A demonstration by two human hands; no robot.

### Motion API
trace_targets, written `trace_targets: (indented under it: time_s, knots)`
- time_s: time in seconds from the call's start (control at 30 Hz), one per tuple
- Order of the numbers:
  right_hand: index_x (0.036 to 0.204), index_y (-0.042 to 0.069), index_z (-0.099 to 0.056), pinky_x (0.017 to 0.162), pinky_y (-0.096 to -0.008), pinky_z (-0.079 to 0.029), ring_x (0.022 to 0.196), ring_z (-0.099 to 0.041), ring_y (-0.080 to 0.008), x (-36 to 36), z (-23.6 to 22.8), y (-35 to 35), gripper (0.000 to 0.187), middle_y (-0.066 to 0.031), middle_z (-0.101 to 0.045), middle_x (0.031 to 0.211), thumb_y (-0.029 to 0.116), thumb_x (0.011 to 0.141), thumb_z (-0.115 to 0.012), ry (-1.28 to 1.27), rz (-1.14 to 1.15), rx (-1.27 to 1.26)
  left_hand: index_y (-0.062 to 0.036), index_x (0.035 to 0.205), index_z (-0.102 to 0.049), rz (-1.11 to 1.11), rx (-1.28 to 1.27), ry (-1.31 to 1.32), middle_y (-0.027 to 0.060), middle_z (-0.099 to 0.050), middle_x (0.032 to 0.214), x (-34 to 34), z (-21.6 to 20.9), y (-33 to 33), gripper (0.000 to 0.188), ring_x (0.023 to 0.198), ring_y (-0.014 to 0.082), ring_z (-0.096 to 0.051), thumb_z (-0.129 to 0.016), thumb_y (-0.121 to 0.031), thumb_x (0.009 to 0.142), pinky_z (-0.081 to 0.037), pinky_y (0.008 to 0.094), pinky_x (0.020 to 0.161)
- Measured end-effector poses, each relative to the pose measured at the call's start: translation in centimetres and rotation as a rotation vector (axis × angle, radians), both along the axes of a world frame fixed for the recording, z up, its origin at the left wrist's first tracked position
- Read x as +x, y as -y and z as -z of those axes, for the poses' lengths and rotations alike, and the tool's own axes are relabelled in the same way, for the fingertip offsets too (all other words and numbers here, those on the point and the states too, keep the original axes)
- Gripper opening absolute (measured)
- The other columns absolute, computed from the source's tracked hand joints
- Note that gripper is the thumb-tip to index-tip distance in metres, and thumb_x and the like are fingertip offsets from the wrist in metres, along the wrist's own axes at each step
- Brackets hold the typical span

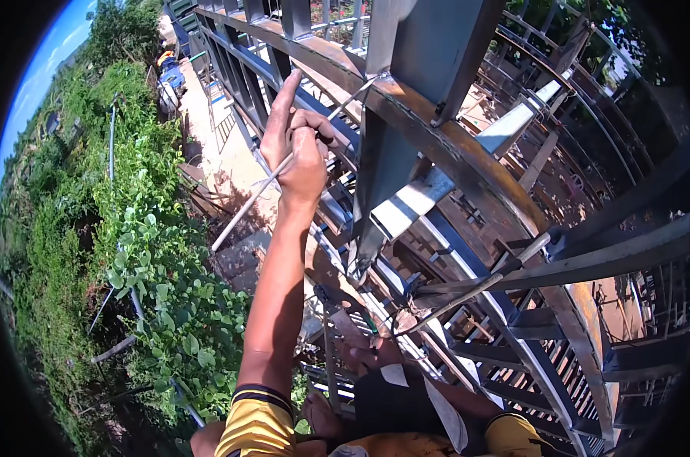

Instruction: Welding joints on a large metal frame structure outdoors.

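My left hand (301, 148) is raised in front of the steel frame. Its fingers are curled round a thin grey rod (246, 206) resembling a welding electrode, while the index finger points up along the beam. The rod slants from lower left to upper right. Its far tip meets or nearly meets the joint between a rusty curved beam (466, 152) and an upright steel post (417, 53). My right forearm (466, 400) shows low at the right, below a dark panel (390, 400) with a pale edge. The fingers of my right hand cannot be made out.
A long curved metal bar (482, 286) crosses at the right. A pale square tube (413, 202) juts through the frame. Below lie steel stair-like rungs (512, 358) and loose pieces. Green bushes (154, 251) drop away at the left, beside a pale path (223, 145) far below.
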State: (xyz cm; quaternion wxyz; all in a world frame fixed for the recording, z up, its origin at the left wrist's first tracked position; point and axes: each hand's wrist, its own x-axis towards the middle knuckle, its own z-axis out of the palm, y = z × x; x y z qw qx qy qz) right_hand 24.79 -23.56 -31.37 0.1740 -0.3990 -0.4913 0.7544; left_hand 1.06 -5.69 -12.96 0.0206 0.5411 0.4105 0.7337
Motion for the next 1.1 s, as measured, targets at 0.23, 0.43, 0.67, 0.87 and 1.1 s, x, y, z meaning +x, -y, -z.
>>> trace_targets:
  time_s: [0.23, 0.43, 0.67, 0.87, 1.1]
  knots:
    - [0.135, 0.003, -0.039, 0.106, -0.0411, -0.027, 0.129, -0.035, -0.0274, 0.3, 4.2, 0.6, 0.062, -0.0162, -0.040, 0.138, 0.021, 0.080, -0.063, -0.154, -0.083, 0.244, -0.0025, 0.136, -0.033, 0.138, 0.141, 0.287, 0.0102, -0.056, 0.065, 1.7, -1.3, 2.2, 0.061, 0.048, 0.0143, -0.054, -0.034, 0.003, 0.076, -0.043, 0.0217, 0.042]
    - [0.136, 0.001, -0.032, 0.103, -0.0380, -0.032, 0.122, -0.044, -0.0259, 1.1, 7.4, -0.5, 0.066, -0.0148, -0.050, 0.128, 0.016, 0.080, -0.063, -0.037, -0.276, 0.662, -0.0016, 0.136, -0.033, 0.143, 0.056, 0.132, 0.0101, -0.056, 0.064, 1.5, 0.0, -0.1, 0.060, 0.050, 0.0153, -0.056, -0.034, 0.003, 0.076, -0.044, 0.0219, 0.043]
    - [0.128, -0.002, -0.044, 0.095, -0.0351, -0.039, 0.108, -0.053, -0.0226, 0.8, 8.0, 1.2, 0.053, -0.0127, -0.059, 0.112, 0.021, 0.082, -0.060, -0.006, -0.246, 0.418, 0.0020, 0.131, -0.037, 0.169, 0.142, 0.132, 0.0096, -0.054, 0.062, 0.4, 1.7, -0.9, 0.054, 0.052, 0.0196, -0.059, -0.034, 0.002, 0.077, -0.048, 0.0258, 0.048]
    - [0.114, -0.002, -0.055, 0.083, -0.0324, -0.044, 0.093, -0.058, -0.0192, 0.6, 6.6, 1.5, 0.040, -0.0106, -0.063, 0.099, 0.022, 0.082, -0.061, 0.232, -0.314, 0.248, 0.0050, 0.120, -0.047, 0.217, 0.135, 0.354, 0.0096, -0.053, 0.061, 1.4, -0.6, 0.8, 0.045, 0.053, 0.0210, -0.059, -0.034, 0.003, 0.077, -0.049, 0.0275, 0.051]
    - [0.108, -0.003, -0.058, 0.074, -0.0293, -0.046, 0.080, -0.058, -0.0146, -0.2, 1.1, 1.7, 0.034, -0.0073, -0.063, 0.088, 0.020, 0.082, -0.060, 0.214, -0.210, 0.226, 0.0051, 0.111, -0.054, 0.273, 0.268, 0.388, 0.0110, -0.056, 0.065, 2.8, -1.7, 1.9, 0.040, 0.057, 0.0191, -0.059, -0.032, 0.004, 0.078, -0.049, 0.0271, 0.052]
